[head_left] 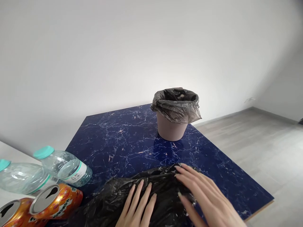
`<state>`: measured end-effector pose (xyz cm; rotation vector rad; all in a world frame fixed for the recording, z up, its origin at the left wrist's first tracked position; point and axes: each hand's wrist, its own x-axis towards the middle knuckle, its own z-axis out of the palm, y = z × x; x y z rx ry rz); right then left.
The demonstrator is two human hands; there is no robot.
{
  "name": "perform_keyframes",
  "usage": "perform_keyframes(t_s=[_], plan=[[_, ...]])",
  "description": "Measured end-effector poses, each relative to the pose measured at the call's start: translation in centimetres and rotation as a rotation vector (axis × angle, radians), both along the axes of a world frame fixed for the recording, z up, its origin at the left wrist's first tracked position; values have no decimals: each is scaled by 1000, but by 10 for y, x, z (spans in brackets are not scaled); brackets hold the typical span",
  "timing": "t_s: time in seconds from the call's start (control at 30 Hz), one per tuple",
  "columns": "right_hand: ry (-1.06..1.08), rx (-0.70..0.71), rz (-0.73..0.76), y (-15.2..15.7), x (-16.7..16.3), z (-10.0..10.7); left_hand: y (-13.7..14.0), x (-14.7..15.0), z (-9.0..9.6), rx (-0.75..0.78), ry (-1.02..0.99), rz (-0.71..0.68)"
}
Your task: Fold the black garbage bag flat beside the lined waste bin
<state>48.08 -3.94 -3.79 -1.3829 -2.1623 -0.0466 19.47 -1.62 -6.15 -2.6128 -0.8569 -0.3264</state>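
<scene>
A crumpled black plastic bag [151,186] lies on the near part of the dark blue marble table [123,138]. My left hand [138,206] rests flat on the bag with fingers spread, palm down. My right hand [203,192] lies on the bag's right side, fingers extended and pressing the plastic. Neither hand closes around anything. Further back on the table stands a small pinkish-grey bin [171,127] lined with a grey-black bag [176,104], its mouth open.
At the near left lie two clear plastic bottles with teal caps [65,165] [21,176] and two orange drink cans [56,200] [11,216], all on their sides. A white wall stands behind; grey floor [260,148] lies to the right of the table edge.
</scene>
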Motion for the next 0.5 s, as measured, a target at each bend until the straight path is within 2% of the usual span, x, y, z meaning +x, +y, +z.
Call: perform_keyframes(t_s=[0.07, 0.17, 0.3, 0.5], plan=[[-101, 106, 121, 0, -19, -1, 0, -2, -6, -62, -67, 36], [-194, 133, 225, 10, -48, -12, -2, -5, -15, -101, -136, 100], [-198, -12, 146, 28, -62, -31, -1, -17, -18, -59, -58, 145], [-168, -248, 88, 46, -47, -43, 0, -39, -16, 14, -30, 229]])
